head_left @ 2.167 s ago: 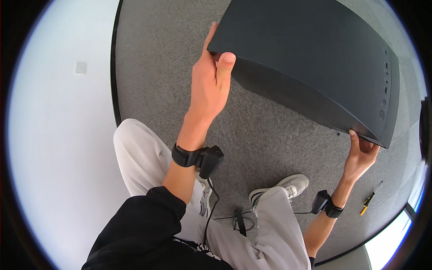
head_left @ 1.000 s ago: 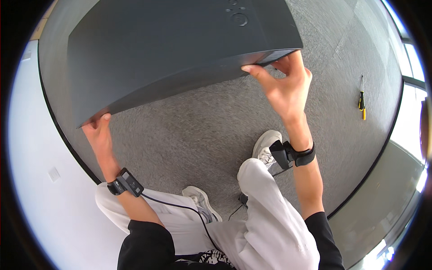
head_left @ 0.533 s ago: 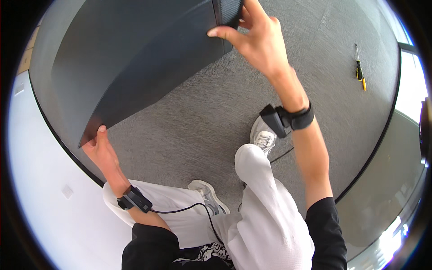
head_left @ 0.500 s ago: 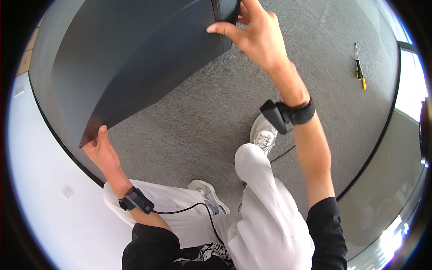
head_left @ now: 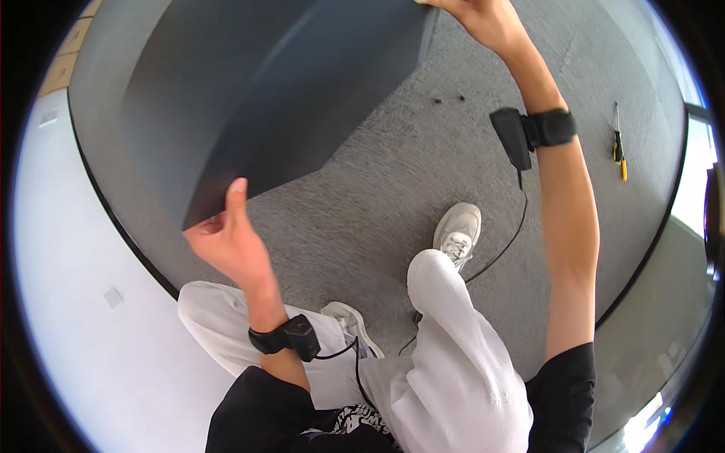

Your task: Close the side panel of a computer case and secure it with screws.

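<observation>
A large, flat dark-grey panel [head_left: 302,106] with smooth faces fills the upper left of the view, tilted and slightly blurred; its far end is cut off by the top of the picture. My left hand [head_left: 238,241] pinches its near left corner, thumb on top and fingers curled underneath. At the top of the view my right hand [head_left: 483,19] grips the far right edge, with its fingertips partly out of sight. The panel is held up off the grey floor [head_left: 362,204].
Two small dark pieces [head_left: 450,99] lie on the floor right of the panel. Farther right lies a screwdriver [head_left: 618,143] with a black-and-yellow handle, beside a yellow handle [head_left: 624,171]. A white wall [head_left: 91,302] runs along the left; cardboard boxes [head_left: 64,60] stand far left.
Both hands have moved right with the panel, the right hand also farther away and the left slightly up. The ribbed far end has left the view, and two small dark pieces have come into sight.
</observation>
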`<state>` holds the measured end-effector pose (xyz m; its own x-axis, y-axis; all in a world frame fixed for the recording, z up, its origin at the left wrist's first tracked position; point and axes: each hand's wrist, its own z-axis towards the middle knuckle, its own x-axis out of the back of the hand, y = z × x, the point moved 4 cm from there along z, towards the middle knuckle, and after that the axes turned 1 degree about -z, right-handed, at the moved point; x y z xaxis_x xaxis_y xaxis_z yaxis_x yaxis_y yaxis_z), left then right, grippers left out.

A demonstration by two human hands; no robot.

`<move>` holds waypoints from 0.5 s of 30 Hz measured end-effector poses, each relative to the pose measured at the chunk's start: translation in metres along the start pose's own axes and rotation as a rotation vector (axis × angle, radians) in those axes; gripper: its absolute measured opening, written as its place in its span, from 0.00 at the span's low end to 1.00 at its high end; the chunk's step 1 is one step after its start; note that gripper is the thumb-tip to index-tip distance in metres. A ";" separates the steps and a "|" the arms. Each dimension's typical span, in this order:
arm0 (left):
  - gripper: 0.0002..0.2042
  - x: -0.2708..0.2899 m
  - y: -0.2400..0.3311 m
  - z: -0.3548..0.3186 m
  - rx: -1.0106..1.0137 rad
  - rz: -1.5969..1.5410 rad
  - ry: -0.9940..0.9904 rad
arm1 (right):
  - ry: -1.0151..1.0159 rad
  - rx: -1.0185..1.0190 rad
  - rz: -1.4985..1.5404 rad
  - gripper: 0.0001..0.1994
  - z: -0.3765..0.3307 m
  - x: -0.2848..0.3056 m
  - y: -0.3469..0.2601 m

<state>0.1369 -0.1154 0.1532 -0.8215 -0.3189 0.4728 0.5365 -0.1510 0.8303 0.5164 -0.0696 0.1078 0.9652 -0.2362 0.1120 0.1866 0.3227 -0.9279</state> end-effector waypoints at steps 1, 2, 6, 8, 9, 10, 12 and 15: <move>0.20 -0.002 -0.001 -0.005 -0.003 0.004 0.012 | -0.014 -0.024 -0.132 0.31 -0.007 0.005 0.000; 0.18 -0.003 0.000 -0.010 -0.004 0.002 0.000 | -0.025 -0.045 -0.263 0.32 -0.009 0.007 0.000; 0.21 -0.011 0.003 -0.018 0.030 -0.063 -0.016 | 0.023 -0.055 0.076 0.37 -0.018 0.011 0.034; 0.26 -0.010 0.003 -0.014 0.065 -0.050 -0.031 | 0.113 -0.017 -0.149 0.39 -0.019 0.001 0.026; 0.27 -0.009 0.002 -0.014 0.101 -0.038 -0.034 | 0.197 0.023 -0.383 0.41 -0.021 -0.003 0.019; 0.27 -0.014 0.001 -0.016 0.142 -0.043 -0.043 | 0.305 0.013 -0.537 0.43 -0.033 -0.004 0.014; 0.27 -0.014 0.002 -0.015 0.177 -0.024 -0.048 | 0.503 -0.162 -0.561 0.43 -0.054 -0.030 -0.006; 0.29 -0.019 -0.003 -0.014 0.199 -0.010 -0.035 | 0.427 0.080 -0.536 0.44 -0.067 -0.074 -0.068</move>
<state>0.1537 -0.1217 0.1376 -0.8347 -0.2846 0.4715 0.4825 0.0348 0.8752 0.4199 -0.1352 0.1392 0.5820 -0.7172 0.3831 0.6470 0.1231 -0.7525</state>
